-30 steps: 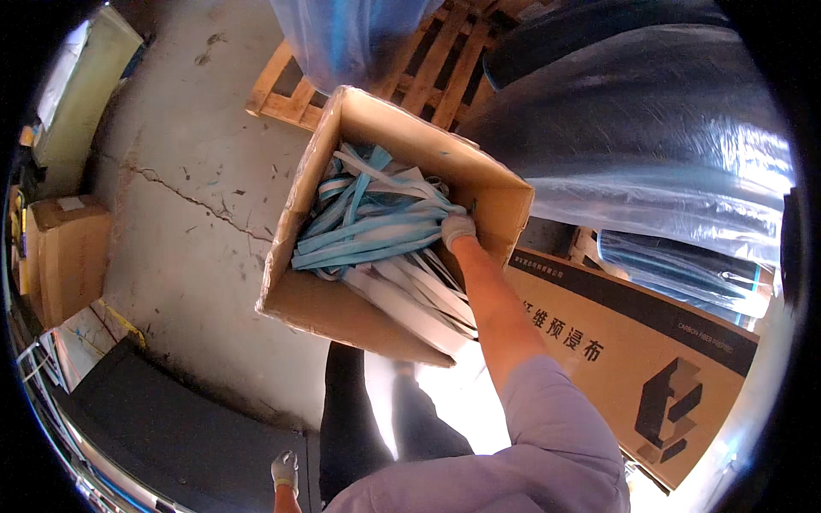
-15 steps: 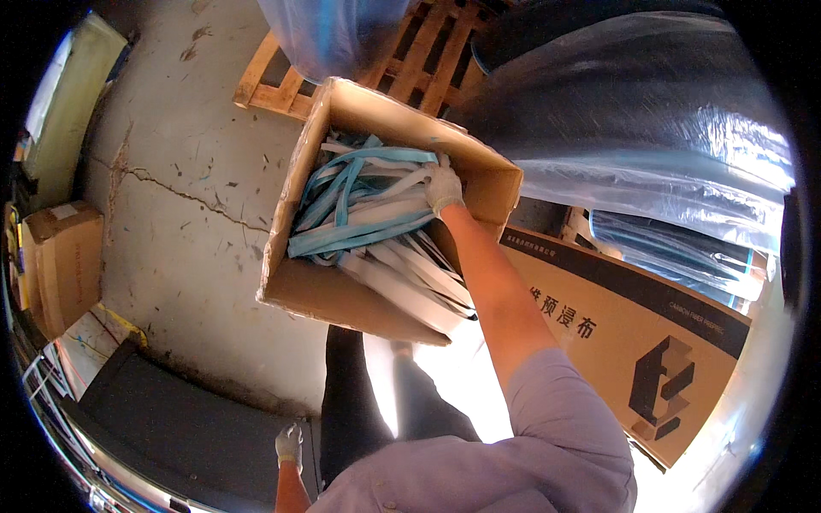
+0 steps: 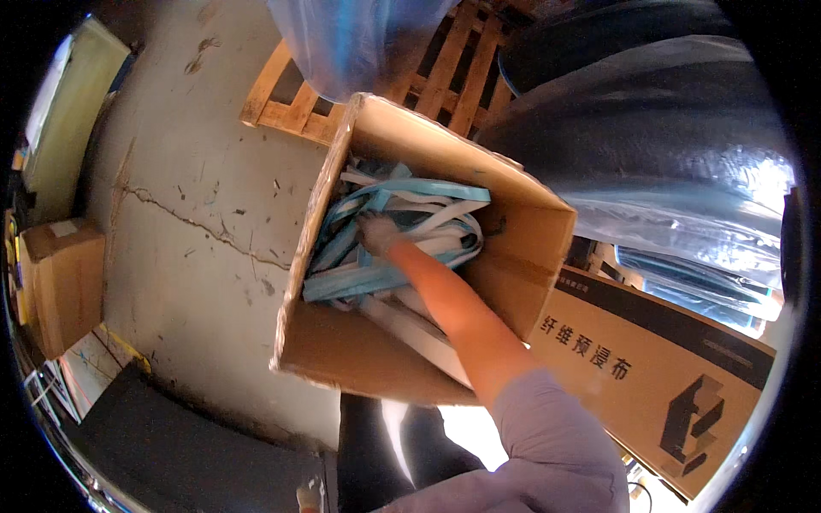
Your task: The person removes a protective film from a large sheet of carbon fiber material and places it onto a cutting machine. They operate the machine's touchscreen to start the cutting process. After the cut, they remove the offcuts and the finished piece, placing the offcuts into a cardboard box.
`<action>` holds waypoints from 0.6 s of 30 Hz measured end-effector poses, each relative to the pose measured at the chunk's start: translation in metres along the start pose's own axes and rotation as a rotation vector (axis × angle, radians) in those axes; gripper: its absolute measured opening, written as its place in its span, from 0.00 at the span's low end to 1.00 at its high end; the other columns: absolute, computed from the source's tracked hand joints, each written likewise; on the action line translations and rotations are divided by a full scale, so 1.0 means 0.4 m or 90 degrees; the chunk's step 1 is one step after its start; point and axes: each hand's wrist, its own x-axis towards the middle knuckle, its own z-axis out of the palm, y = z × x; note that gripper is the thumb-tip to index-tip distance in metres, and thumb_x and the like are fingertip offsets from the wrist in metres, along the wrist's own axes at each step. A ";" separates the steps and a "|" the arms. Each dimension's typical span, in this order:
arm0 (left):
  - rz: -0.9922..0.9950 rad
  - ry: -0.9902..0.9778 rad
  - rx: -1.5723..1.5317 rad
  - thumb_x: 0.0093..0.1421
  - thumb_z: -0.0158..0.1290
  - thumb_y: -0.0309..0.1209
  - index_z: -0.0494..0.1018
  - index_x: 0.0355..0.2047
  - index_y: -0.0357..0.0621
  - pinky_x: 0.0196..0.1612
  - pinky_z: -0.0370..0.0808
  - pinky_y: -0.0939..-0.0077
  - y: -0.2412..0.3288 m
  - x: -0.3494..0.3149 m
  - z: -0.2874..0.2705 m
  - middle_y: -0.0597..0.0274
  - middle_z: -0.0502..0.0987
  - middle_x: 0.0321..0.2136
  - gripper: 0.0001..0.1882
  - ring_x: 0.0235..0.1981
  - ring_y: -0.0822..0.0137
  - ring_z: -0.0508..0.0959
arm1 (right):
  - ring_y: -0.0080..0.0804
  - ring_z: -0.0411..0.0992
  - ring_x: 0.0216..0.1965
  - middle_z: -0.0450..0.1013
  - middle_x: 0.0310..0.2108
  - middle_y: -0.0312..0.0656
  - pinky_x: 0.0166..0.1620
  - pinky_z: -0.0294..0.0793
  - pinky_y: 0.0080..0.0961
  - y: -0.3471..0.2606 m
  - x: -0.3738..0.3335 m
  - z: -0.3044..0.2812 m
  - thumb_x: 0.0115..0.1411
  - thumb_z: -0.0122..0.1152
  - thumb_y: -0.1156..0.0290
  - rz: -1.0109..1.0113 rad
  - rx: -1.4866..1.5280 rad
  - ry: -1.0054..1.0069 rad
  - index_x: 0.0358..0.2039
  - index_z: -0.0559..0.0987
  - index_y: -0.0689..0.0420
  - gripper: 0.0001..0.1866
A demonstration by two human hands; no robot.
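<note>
An open cardboard box (image 3: 342,355), tilted in view, holds a loose heap of long flat strips, some light blue (image 3: 445,190) and some whitish (image 3: 410,323). My right hand (image 3: 376,234), in a pale glove, reaches deep into the box and rests on the left part of the heap. Its fingers are blurred and partly sunk among the strips, so their grip is unclear. At the lower edge of the picture, outside the box, my gloved left hand (image 3: 310,496) hangs beside my dark trousers, mostly cut off, with nothing visible in it.
Behind the box lies a wooden pallet (image 3: 295,111) bearing a plastic-wrapped load (image 3: 359,43). Large film-wrapped dark rolls (image 3: 633,128) stand at the right, above a printed carton (image 3: 650,359). A smaller brown box (image 3: 64,282) and a dark flat surface (image 3: 197,445) are on the left.
My right hand has moved left across the strips, from the heap's right end. The box appears lower and further right in view. My left hand has dropped toward the lower edge.
</note>
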 end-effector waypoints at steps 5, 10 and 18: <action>-0.054 0.006 -0.006 0.63 0.53 0.39 0.73 0.49 0.35 0.42 0.72 0.68 0.009 -0.016 0.022 0.50 0.77 0.40 0.21 0.37 0.63 0.76 | 0.50 0.59 0.64 0.59 0.65 0.50 0.63 0.60 0.50 0.043 0.191 -0.056 0.64 0.50 0.61 0.250 -0.012 0.134 0.65 0.62 0.57 0.30; -0.082 0.008 -0.032 0.62 0.54 0.37 0.74 0.47 0.35 0.38 0.72 0.70 0.020 -0.021 0.058 0.52 0.77 0.36 0.19 0.34 0.64 0.76 | 0.51 0.56 0.66 0.57 0.67 0.49 0.66 0.52 0.52 0.077 0.198 0.011 0.66 0.45 0.57 0.118 -0.210 0.149 0.64 0.64 0.54 0.28; -0.088 0.015 -0.097 0.61 0.55 0.35 0.76 0.43 0.35 0.33 0.72 0.73 0.007 -0.029 0.104 0.57 0.77 0.31 0.15 0.29 0.68 0.75 | 0.51 0.61 0.63 0.64 0.63 0.50 0.64 0.56 0.50 0.099 0.034 0.129 0.63 0.52 0.58 0.102 -0.090 -0.289 0.59 0.71 0.55 0.25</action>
